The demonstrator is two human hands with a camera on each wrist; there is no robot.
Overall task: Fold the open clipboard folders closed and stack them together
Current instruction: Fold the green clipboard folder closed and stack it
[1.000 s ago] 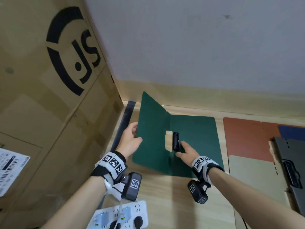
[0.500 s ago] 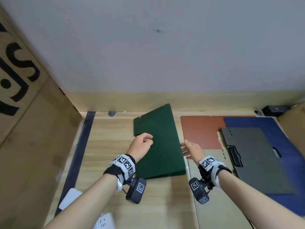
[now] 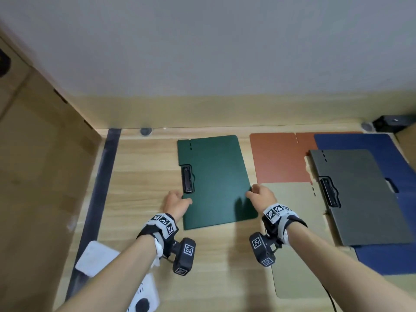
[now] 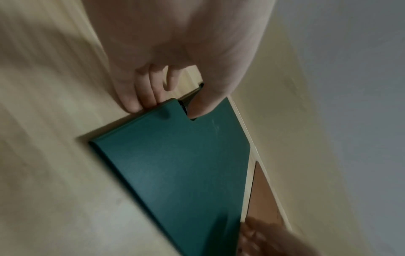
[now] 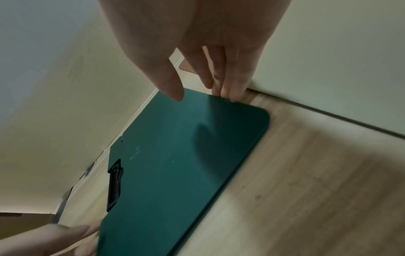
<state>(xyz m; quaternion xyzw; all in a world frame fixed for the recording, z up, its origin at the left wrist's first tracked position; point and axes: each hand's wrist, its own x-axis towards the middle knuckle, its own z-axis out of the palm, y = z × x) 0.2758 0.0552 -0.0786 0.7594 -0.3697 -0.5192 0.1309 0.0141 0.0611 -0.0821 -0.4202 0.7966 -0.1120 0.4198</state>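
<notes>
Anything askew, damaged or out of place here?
No damage. The green folder lies closed but slightly skewed on the table, left hand pinching its clip edge, right hand at the opposite edge. The grey folder overlaps others.

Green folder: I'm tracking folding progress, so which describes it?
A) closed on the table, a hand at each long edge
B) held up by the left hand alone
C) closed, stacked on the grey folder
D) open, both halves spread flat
A: the green folder lies closed on the wooden table, its clip showing at the cover notch, with the left hand at its left edge and the right hand at its right edge.
</notes>
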